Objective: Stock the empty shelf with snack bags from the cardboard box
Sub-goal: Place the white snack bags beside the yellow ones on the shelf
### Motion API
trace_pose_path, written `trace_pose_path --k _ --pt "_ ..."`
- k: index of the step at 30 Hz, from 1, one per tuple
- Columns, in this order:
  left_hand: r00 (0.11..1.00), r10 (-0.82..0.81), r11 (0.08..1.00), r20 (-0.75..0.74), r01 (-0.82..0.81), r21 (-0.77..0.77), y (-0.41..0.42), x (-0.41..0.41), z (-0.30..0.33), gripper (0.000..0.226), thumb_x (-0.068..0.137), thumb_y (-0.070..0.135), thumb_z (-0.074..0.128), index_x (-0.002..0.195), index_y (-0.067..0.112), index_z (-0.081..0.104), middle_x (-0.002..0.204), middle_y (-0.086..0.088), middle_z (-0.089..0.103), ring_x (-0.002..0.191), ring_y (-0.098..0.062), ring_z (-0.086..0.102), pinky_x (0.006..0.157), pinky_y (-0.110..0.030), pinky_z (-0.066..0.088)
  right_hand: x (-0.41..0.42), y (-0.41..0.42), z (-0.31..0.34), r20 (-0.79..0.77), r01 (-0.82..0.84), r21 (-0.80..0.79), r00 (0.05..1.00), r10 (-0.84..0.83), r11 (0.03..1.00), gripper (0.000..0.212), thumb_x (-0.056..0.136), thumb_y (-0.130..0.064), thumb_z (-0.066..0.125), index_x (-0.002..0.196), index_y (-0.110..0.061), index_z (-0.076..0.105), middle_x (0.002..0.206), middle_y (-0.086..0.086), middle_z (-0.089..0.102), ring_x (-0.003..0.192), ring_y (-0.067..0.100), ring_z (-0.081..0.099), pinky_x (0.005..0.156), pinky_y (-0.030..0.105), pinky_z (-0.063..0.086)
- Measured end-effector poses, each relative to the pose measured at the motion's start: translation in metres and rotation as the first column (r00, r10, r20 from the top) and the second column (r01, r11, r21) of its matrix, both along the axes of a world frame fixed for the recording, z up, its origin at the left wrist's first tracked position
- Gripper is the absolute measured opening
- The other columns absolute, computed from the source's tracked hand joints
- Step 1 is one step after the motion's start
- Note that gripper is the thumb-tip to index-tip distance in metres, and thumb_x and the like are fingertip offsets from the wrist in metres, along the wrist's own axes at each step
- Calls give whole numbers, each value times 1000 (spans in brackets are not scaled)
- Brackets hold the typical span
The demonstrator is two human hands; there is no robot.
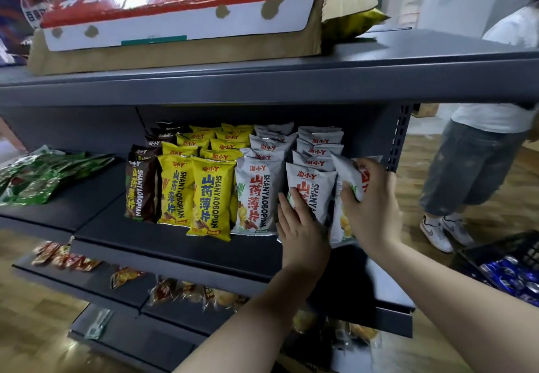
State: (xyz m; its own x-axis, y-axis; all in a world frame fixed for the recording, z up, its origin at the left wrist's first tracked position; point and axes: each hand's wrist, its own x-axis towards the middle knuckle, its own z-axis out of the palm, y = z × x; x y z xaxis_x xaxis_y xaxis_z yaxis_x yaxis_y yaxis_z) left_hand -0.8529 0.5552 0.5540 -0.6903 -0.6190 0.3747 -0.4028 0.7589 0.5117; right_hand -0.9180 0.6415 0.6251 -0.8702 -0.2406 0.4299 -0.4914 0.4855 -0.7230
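Left hand: our left hand [302, 226] lies flat with straight fingers against the front grey bag [313, 190], near the shelf's front edge; we judge it props the row so it does not tip forward.
Right hand: our right hand [372, 206] curls round a loose grey bag [348, 174], tilted, at the right end of the shelf [175, 244] beside the perforated upright; we judge it is being slotted into the last gap.
Front row: along the middle of the shelf the bags stand upright, labels forward, brown bags [140, 188] leftmost, then yellow bags [210, 197], then grey; grouping by colour keeps each column readable.
Rows behind: more of each colour line up toward the back panel, so the right half looks nearly full.
Left end: green bags [43, 174] lie flat in a heap there, apart from the standing rows.
Top shelf: the cardboard box [180, 22] sits on the board above, flaps open, within reach for the next bag.
Beyond the right edge: a person [481, 153] stands on the floor, near a crate of cans [513, 273].
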Motion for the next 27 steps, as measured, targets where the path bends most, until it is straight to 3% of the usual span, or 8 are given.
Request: trace_pose_path --k 2,6,8,13,16,19,23,27 --pt "998 -24 997 -51 20 -70 0 12 5 76 89 47 33 146 11 -2 152 -28 14 140 -42 20 111 -53 23 -1 3 3 12 -7 -18 1000 8 1000 43 92 -33 55 133 -28 40 120 6 42 88 32 56 67 34 39" --pt "939 -264 924 -220 180 -338 12 26 21 57 88 26 47 138 1 33 133 -19 46 123 -30 44 103 -38 39 -8 7 8 44 -10 -102 999 15 995 53 90 -30 59 137 -26 34 129 5 42 105 31 55 75 38 46" --pt "915 -350 902 -198 273 -335 26 21 25 52 87 23 49 133 2 38 121 -15 54 109 -27 53 90 -33 46 -13 7 9 95 -27 -173 995 44 985 63 89 -28 61 142 -23 28 139 4 38 116 27 51 81 37 45" --pt "958 -287 956 -17 288 65 59 -11 33 83 91 33 56 150 7 3 148 -11 27 137 -26 28 109 -35 29 -29 14 12 234 -90 -366 954 185 926 82 86 -24 69 149 -17 17 144 3 42 126 20 45 90 30 41" --pt "956 -294 939 7 287 187 60 -31 35 90 89 27 58 150 16 -6 144 -11 35 126 -32 44 98 -43 42 -38 21 8 280 -145 -376 924 261 915 83 82 -29 72 147 -18 21 137 2 48 117 17 50 84 30 40" --pt "947 -322 903 17 301 307 47 -49 29 89 84 17 57 149 26 -3 142 -9 41 119 -32 52 94 -44 47 -47 28 10 340 -173 -425 879 334 889 64 83 -38 70 134 -19 37 119 1 59 106 19 58 82 34 46" --pt "911 -386 764 -145 404 503 34 -64 25 83 82 5 61 148 22 15 139 -3 48 128 -20 46 107 -33 38 -66 33 11 467 -260 -463 741 482 847 16 88 -21 66 100 -12 61 101 17 70 92 30 68 86 46 54" --pt "927 -332 761 -177 374 530 26 -76 20 77 81 0 60 146 18 23 137 -7 49 128 -21 45 107 -32 37 -87 29 1 549 -239 -506 652 523 829 23 84 -10 69 105 -3 63 96 18 72 85 31 71 77 41 55"
